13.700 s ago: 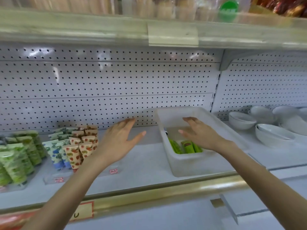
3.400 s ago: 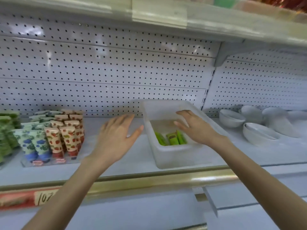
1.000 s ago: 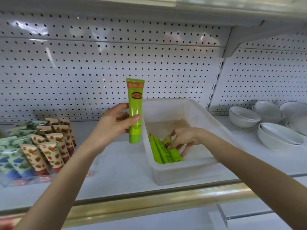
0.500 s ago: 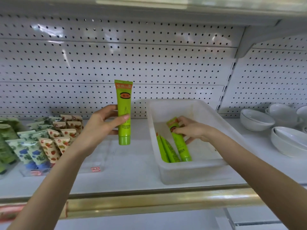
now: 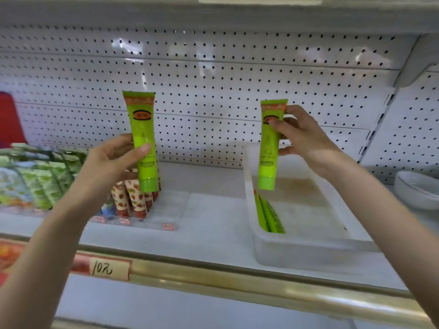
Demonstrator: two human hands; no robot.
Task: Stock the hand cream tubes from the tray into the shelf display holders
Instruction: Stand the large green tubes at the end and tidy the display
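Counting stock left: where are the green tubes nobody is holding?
Head view, right of centre: the loose green tubes lie in the white tray, along its left wall, below the tube in the right hand.

Bare shelf (image 5: 213, 217) lies open in the middle. At its nine o'clock strawberry-print tubes (image 5: 133, 200) crowd the clear holder (image 5: 173, 203); at three o'clock stands the tray (image 5: 297, 252).
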